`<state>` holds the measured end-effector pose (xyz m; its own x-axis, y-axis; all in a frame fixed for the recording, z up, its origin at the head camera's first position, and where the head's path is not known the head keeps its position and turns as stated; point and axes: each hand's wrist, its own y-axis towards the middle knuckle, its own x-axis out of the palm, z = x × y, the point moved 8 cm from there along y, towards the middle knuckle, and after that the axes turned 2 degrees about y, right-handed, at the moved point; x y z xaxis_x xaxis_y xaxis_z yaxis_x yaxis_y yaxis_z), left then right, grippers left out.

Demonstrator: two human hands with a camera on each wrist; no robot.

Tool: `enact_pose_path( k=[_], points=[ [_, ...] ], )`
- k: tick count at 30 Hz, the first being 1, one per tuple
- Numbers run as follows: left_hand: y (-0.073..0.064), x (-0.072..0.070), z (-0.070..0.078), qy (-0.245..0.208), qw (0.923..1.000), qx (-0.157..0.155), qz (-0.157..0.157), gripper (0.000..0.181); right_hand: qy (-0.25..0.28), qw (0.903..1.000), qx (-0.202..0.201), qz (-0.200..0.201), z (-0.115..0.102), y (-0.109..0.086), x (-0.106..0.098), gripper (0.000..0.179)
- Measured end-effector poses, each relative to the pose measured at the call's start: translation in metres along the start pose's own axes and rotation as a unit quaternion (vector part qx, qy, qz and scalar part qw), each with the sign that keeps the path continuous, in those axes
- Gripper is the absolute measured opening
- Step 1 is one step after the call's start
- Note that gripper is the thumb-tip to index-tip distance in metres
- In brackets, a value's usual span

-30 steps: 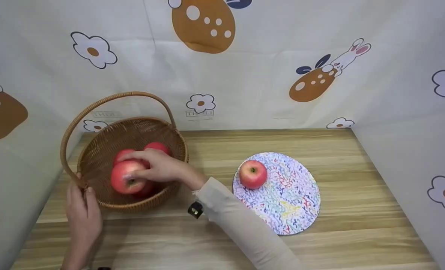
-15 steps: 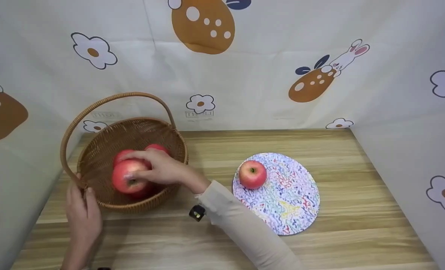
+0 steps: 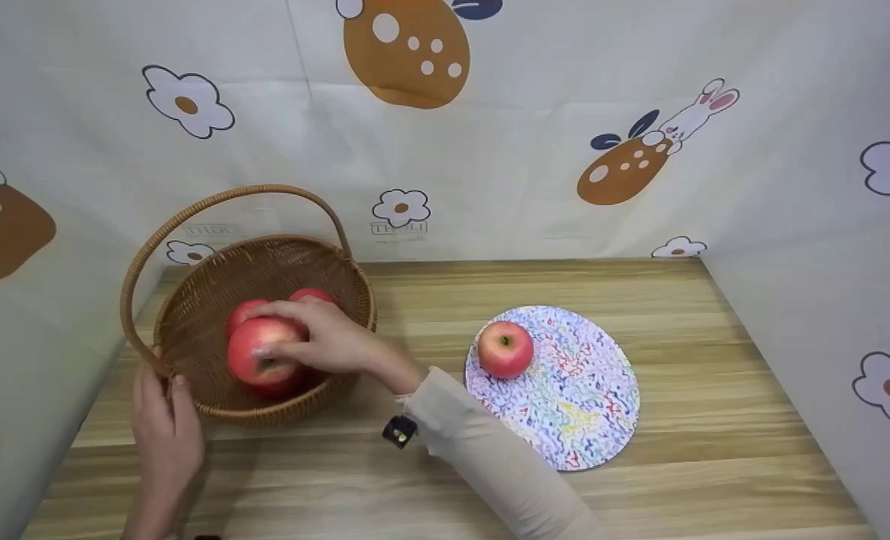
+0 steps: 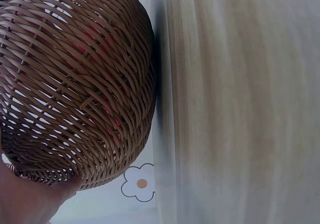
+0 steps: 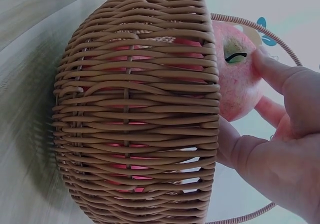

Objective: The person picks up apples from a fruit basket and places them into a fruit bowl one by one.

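Note:
My left hand (image 3: 167,431) grips the near-left rim of a brown wicker basket (image 3: 205,289), where the tall handle joins it. In the left wrist view, its thumb (image 4: 67,186) presses the woven wall. Inside the basket, my right hand (image 3: 332,341) holds a red apple (image 3: 248,351) between thumb and fingers. The right wrist view has this apple (image 5: 240,97) partly above the rim, its stem facing the thumb. Other red apples (image 3: 311,294) lie beneath and behind it, partly covered by the hand.
Right of the basket, a round board with a multicoloured squiggle pattern (image 3: 587,375) lies on the wooden table (image 3: 685,322), with one red apple (image 3: 505,349) near its left edge. A patterned cloth (image 3: 512,150) hangs along the back and sides. The basket handle (image 3: 265,187) arches overhead.
My right hand and its apple have shifted slightly right and toward me within the basket. The left hand, basket and board stay in place.

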<state>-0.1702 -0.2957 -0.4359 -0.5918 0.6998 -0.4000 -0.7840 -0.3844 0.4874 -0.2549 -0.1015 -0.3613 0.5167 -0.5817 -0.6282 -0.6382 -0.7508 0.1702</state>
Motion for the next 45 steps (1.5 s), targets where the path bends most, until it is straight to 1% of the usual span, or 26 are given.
enact_pose_path(
  k=[2, 9, 16, 22, 28, 37, 45],
  points=[
    [0.000, 0.000, 0.001, -0.002, 1.0000, 0.008, 0.001, 0.051, -0.005, 1.0000, 0.000, 0.004, 0.000, -0.001, 0.000, 0.047],
    [0.000, 0.000, 0.001, 0.000, 0.9999, 0.013, 0.000, 0.050, 0.002, 0.9998, -0.017, 0.010, -0.002, -0.006, -0.001, 0.047],
    [0.000, 0.000, 0.000, 0.004, 1.0000, -0.001, -0.006, 0.051, -0.003, 0.9994, -0.020, 0.028, -0.005, -0.013, -0.006, 0.049],
    [0.000, -0.001, -0.001, 0.007, 1.0000, -0.002, -0.004, 0.051, -0.003, 0.9992, -0.015, 0.037, -0.006, -0.018, -0.007, 0.049],
    [0.000, 0.000, -0.001, 0.001, 1.0000, -0.003, -0.005, 0.051, 0.009, 0.9986, -0.001, 0.052, -0.007, -0.023, -0.008, 0.048],
    [-0.001, 0.002, -0.006, 0.003, 0.9995, -0.028, -0.016, 0.052, 0.039, 0.9956, 0.028, 0.080, -0.004, -0.033, -0.014, 0.050],
    [-0.001, 0.000, -0.003, 0.004, 0.9999, -0.014, -0.005, 0.051, 0.080, 0.9906, 0.058, 0.095, 0.001, -0.041, -0.016, 0.049]
  ],
)
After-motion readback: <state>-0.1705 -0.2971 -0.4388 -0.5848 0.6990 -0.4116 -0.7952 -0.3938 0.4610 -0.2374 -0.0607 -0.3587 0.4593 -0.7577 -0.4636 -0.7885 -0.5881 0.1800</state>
